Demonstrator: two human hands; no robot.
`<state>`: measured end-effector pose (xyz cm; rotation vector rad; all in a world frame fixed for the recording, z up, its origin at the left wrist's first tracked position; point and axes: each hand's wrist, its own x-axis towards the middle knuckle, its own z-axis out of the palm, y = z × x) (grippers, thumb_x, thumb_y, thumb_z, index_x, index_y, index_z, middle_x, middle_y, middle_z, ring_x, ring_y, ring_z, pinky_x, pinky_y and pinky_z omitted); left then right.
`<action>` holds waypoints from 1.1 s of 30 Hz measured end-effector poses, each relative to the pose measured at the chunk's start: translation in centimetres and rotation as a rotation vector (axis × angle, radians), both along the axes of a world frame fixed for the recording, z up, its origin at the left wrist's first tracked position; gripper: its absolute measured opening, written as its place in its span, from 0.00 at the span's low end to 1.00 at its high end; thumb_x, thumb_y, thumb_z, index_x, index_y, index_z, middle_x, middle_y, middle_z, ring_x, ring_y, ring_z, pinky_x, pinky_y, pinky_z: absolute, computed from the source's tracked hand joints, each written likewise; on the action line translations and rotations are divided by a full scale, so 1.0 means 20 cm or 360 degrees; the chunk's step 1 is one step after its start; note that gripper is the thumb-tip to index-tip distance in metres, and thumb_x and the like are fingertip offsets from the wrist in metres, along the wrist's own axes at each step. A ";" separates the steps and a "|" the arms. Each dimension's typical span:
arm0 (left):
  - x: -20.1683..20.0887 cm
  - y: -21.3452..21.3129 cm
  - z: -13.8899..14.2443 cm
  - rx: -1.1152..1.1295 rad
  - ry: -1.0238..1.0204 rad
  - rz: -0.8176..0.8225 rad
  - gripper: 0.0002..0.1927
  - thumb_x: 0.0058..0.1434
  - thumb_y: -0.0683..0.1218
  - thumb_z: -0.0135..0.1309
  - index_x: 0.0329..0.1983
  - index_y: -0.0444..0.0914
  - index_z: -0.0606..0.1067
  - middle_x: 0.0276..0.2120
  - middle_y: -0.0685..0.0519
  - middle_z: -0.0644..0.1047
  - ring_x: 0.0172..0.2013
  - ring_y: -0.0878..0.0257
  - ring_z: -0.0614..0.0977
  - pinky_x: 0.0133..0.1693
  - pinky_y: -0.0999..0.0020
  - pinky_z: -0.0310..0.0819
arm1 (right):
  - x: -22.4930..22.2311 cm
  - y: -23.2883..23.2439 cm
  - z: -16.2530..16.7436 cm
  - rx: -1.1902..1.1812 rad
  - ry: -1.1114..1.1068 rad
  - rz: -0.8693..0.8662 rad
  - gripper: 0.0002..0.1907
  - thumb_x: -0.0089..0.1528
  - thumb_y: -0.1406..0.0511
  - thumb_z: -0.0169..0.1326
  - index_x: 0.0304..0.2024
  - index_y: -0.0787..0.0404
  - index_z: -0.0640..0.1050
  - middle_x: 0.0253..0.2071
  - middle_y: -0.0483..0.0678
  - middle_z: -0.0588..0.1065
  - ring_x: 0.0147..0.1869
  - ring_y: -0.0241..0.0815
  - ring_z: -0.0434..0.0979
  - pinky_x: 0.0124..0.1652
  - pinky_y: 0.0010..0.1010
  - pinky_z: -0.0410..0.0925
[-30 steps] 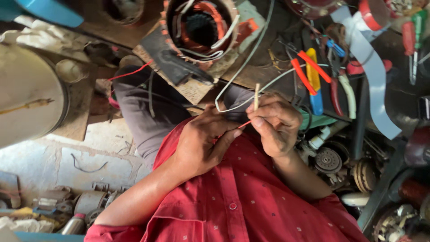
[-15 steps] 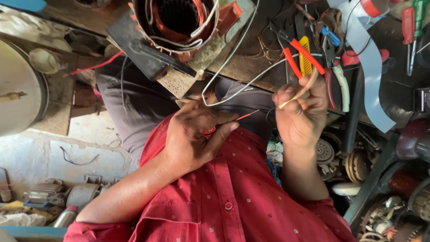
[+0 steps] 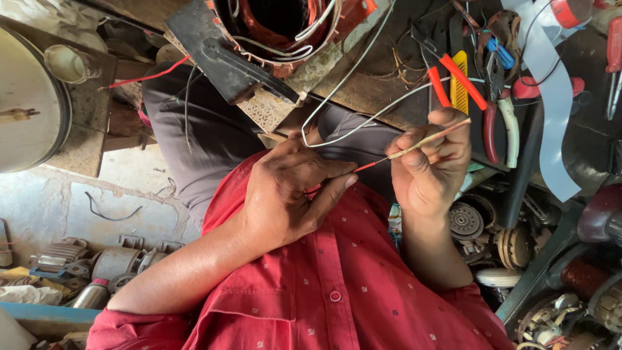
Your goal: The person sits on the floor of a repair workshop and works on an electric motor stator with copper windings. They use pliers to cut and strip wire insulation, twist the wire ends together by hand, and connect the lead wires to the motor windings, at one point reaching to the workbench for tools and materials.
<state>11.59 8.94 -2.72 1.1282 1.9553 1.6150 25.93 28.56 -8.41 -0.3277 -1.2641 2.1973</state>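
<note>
Head view, looking down at a person in a red shirt (image 3: 337, 291) seated over a cluttered counter (image 3: 382, 91). Left hand (image 3: 288, 194): fingers pinched on the red end of a thin wire (image 3: 369, 165), thumb and forefinger closed around it just above the chest. Right hand (image 3: 431, 165): fingers clenched on a pale sleeve (image 3: 427, 137) that runs along the same wire, its free tip slanting up and to the right past the knuckles. The wire thus spans the gap between the two hands, touching both. A white lead (image 3: 343, 97) loops from near the hands up to the stator (image 3: 278, 26), whose copper windings sit at the top edge of the view. Pliers (image 3: 453, 78) with red handles and a yellow comb-like tool (image 3: 459, 91) lie on the counter just beyond the right hand; a grey strap (image 3: 551, 97) hangs to the right. Compared with half a second earlier, the hands stand slightly farther apart, the sleeve lies flatter across the right fingers, and more of the wire shows between them. One second earlier the two hands were touching, with the sleeve held upright.
</note>
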 end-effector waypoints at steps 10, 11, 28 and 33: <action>0.00 -0.01 -0.01 0.0010 0.0014 0.0000 0.08 0.63 0.44 0.66 0.44 0.40 0.82 0.30 0.53 0.80 0.34 0.58 0.82 0.49 0.61 0.72 | 0.02 -0.04 -0.02 0.0097 -0.0114 0.0146 0.29 0.62 0.75 0.67 0.62 0.63 0.69 0.39 0.53 0.81 0.41 0.41 0.84 0.45 0.29 0.77; 0.00 -0.01 -0.01 0.0014 0.0007 0.0004 0.08 0.63 0.44 0.66 0.44 0.40 0.82 0.30 0.53 0.80 0.34 0.57 0.82 0.46 0.62 0.71 | 0.02 -0.05 -0.03 0.0088 -0.0114 0.0153 0.30 0.61 0.75 0.67 0.62 0.63 0.69 0.38 0.53 0.81 0.41 0.41 0.84 0.44 0.29 0.77; 0.01 -0.06 -0.06 0.0026 0.0065 -0.0039 0.06 0.62 0.44 0.67 0.41 0.41 0.82 0.35 0.55 0.83 0.35 0.58 0.81 0.45 0.63 0.70 | -0.01 -0.07 -0.06 0.0262 -0.0141 0.0104 0.25 0.62 0.77 0.66 0.58 0.66 0.71 0.41 0.53 0.80 0.42 0.40 0.84 0.44 0.29 0.78; -0.02 -0.07 -0.04 0.0063 0.0177 0.0105 0.09 0.62 0.42 0.65 0.46 0.39 0.81 0.39 0.53 0.82 0.41 0.55 0.80 0.53 0.62 0.74 | -0.10 -0.02 0.16 0.0708 -0.0222 0.0221 0.24 0.59 0.72 0.67 0.56 0.63 0.73 0.41 0.55 0.79 0.43 0.41 0.83 0.43 0.32 0.77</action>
